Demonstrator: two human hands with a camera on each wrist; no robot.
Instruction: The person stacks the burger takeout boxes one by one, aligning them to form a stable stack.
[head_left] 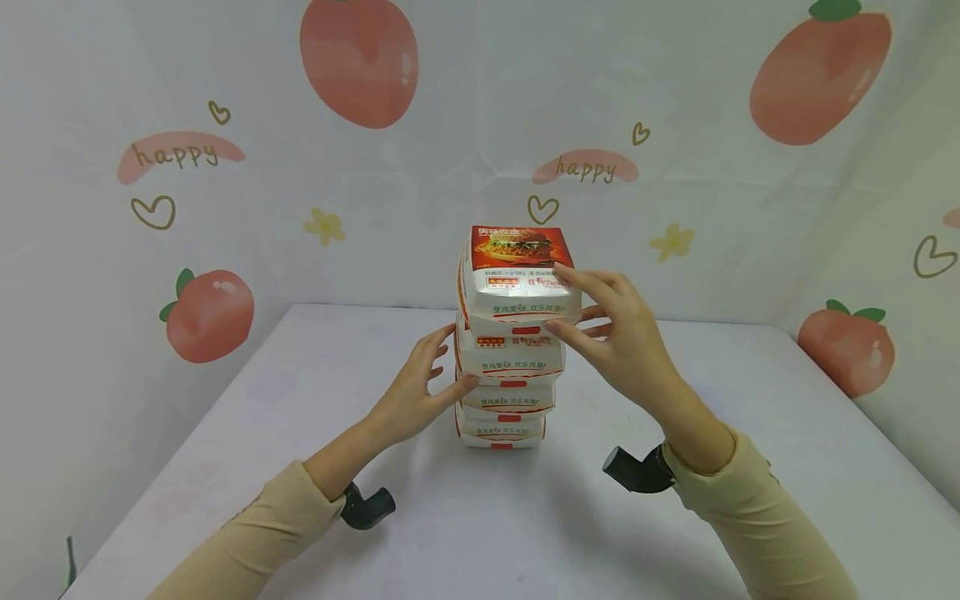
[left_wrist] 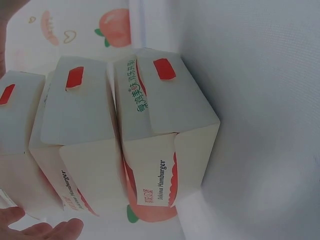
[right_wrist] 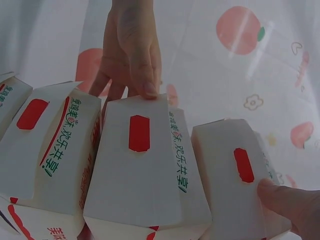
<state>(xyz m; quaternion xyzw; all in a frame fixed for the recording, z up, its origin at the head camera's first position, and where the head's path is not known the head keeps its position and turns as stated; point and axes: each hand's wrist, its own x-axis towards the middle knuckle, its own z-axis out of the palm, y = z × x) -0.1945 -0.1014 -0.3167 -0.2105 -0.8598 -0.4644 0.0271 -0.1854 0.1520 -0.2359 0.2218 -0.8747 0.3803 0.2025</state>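
Several white-and-red hamburger boxes stand in one upright stack in the middle of the table. On top is a hamburger box [head_left: 517,287] with a burger picture on its lid. My right hand [head_left: 622,333] pinches this box at its right side, thumb on the front edge and fingertips on the lid. Against the stack's left side rests my left hand [head_left: 416,392], fingers spread, its thumb at the front corner of the second box from the top [head_left: 512,354]. The bottom box [left_wrist: 167,105] sits on the table in the left wrist view.
The white table [head_left: 300,533] reaches back to a pale backdrop [head_left: 465,92] printed with fruit, hearts and flowers. A black wrist mount [head_left: 367,507] juts from my left cuff, and another black mount [head_left: 637,469] from the right one.
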